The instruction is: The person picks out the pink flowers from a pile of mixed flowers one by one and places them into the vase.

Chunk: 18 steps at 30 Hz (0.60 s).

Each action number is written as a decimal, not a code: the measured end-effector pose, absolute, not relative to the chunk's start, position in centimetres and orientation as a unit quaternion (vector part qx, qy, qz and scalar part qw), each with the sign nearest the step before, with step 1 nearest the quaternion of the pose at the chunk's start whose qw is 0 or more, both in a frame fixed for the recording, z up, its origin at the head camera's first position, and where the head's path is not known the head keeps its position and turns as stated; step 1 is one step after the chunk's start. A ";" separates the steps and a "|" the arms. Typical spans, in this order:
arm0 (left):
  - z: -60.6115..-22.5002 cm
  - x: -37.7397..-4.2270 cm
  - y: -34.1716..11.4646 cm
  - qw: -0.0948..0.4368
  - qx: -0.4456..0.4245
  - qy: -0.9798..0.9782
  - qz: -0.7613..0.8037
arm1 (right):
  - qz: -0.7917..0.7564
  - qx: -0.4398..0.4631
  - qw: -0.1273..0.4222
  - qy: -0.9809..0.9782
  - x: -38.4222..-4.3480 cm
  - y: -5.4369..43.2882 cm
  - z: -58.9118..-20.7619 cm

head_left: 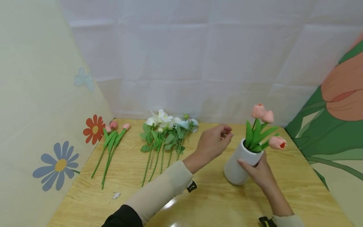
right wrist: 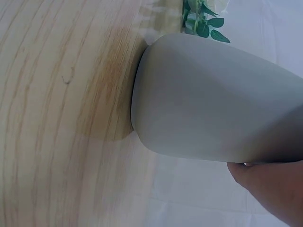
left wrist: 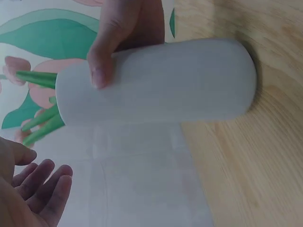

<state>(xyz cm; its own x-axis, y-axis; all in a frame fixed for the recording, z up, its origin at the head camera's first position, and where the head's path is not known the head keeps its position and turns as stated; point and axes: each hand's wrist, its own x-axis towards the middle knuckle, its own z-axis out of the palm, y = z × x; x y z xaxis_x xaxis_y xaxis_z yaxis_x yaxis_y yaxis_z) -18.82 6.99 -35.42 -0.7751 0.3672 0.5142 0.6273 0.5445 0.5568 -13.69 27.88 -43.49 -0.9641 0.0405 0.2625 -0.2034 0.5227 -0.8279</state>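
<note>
Nearest my head camera I see a cream-and-black sleeve (head_left: 158, 194) over the wooden table (head_left: 227, 206). From the left, three loose pink tulips (head_left: 112, 142) lie there, then white and pale-blue flowers (head_left: 163, 121). Next comes the left hand (head_left: 213, 140), fingers loosely bent, holding nothing, near the white vase (head_left: 236, 167). That rests on the table, pink blooms (head_left: 262, 114) above its mouth, the right hand (head_left: 258, 171) gripping its side.

We see soft, even light, with white glare on the tabletop (head_left: 215, 201) toward its near edge. In the wrist views, duller and softer in detail, we find shadow hugging the base of the vase (right wrist: 203, 99).
</note>
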 end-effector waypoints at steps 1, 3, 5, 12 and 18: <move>-35.5 -18.8 6.6 0.167 -0.284 -0.866 -0.375 | 0.486 0.047 0.123 -0.864 -13.7 27.9 -43.5; -35.7 -18.9 6.0 0.161 -0.279 -0.872 -0.369 | 0.486 0.046 0.122 -0.864 -13.7 28.0 -43.5; -35.8 -19.0 5.3 0.157 -0.274 -0.874 -0.369 | 0.487 0.047 0.121 -0.863 -13.7 28.0 -43.4; -36.8 -19.1 3.0 0.145 -0.268 -0.876 -0.374 | 0.493 0.044 0.114 -0.862 -13.7 27.9 -43.4; -37.9 -19.1 0.7 0.156 -0.250 -0.879 -0.375 | 0.492 0.045 0.109 -0.863 -13.8 28.1 -43.5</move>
